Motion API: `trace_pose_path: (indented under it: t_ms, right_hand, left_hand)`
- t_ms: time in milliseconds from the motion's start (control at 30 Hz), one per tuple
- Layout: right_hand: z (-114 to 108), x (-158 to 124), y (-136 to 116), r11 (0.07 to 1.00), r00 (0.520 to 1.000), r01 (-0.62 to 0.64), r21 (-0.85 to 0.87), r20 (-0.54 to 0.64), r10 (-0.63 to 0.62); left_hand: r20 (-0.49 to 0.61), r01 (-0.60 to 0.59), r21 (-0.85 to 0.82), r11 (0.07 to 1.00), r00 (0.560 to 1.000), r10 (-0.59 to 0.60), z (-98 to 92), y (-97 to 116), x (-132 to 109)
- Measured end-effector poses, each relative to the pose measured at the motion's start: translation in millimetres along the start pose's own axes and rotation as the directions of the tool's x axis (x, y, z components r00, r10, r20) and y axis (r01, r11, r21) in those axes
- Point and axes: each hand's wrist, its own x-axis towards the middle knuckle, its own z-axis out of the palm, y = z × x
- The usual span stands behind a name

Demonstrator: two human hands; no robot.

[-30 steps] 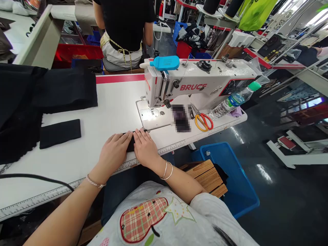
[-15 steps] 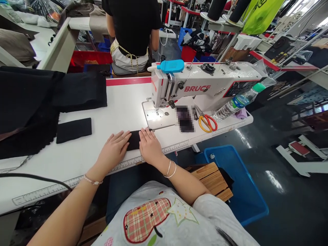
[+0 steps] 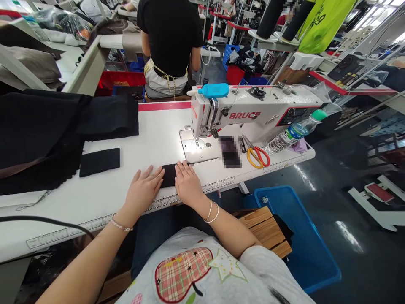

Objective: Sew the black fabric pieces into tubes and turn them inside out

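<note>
"What are the hands doing?"

"Both lie open and flat on the table (image 3: 158, 126), gripping nothing. The left hand (image 3: 142, 190) has its fingertips at one end of a black fabric strip (image 3: 169, 175), and the right hand (image 3: 188, 183) rests over the other."

"And the sewing machine (image 3: 253, 109)?"

"Its needle plate (image 3: 193, 145) sits just beyond the strip, at about 1 o'clock. A second black strip (image 3: 99, 162) lies well apart, toward 10 o'clock."
</note>
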Motion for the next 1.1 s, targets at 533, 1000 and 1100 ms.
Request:
trace_pose_path:
  t_ms: [533,1000,1100]
  right_hand:
    - [-6.4,0.8,-3.2,1.0,0.999,-0.017,0.009,0.039,0.016]
    - [-8.0,1.3,-3.5,0.999,0.997,-0.021,-0.025,0.075,0.023]
    - [-9.3,1.8,-4.7,0.999,0.997,-0.021,-0.027,0.074,0.023]
  left_hand:
    - [-0.25,-0.081,-0.098,0.992,0.967,0.055,-4.3,18.2,-13.7]
    - [-0.185,-0.274,-0.053,0.96,0.948,0.26,5.6,19.3,-19.1]
    - [-0.233,-0.2,-0.029,0.979,0.954,0.188,4.7,28.0,-14.0]
